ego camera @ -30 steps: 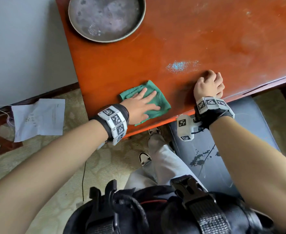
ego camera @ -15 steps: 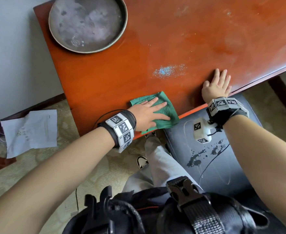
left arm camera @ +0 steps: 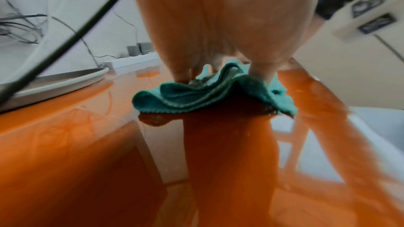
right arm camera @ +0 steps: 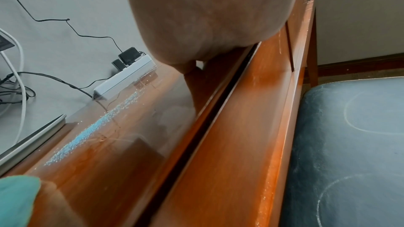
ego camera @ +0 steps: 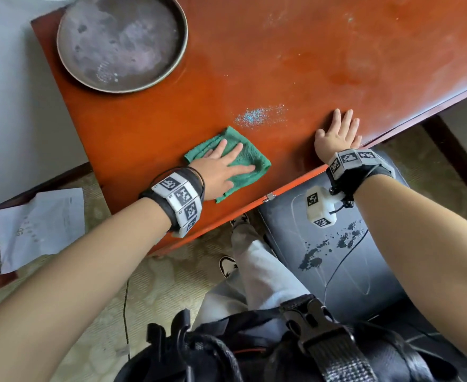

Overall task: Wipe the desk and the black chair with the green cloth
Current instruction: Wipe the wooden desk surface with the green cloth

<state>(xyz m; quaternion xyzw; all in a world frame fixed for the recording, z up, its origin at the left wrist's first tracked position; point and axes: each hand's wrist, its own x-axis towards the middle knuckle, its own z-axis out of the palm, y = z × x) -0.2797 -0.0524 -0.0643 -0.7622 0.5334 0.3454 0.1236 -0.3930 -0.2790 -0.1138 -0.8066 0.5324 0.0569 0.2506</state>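
Both hands flat on the desk [ego camera: 295, 64] right now. Left hand [ego camera: 221, 169] spread wide, fingers straight, pressing down on the green cloth [ego camera: 250, 161] near the front edge, not gripping it. Right hand [ego camera: 337, 133] also wide and flat, holding nothing, planted at about 3 o'clock from the cloth, close to the desk's front lip. Looks like bracing.

Blue-white speckle patch [ego camera: 259, 115] sitting just past the cloth at roughly 1 o'clock, not yet touched. Probably the next target.

Tips for doing this pass well, just my take:
- Keep the palm weight even so the cloth doesn't bunch; wrist view already shows folds [left arm camera: 196, 96] rippling up at the near edge.
- Sweep toward 1 o'clock, then drag the grit back in one direction, no scrubbing circles, or the crumbs just scatter.
- Mind the front edge; easy to shove the stuff off onto the black chair [ego camera: 351, 271], tucked under the desk at about 5 o'clock from the cloth and already splotched.
- Stay clear of the round metal tray [ego camera: 122, 42] up at 11 o'clock.

Chair not started, by the look of it.
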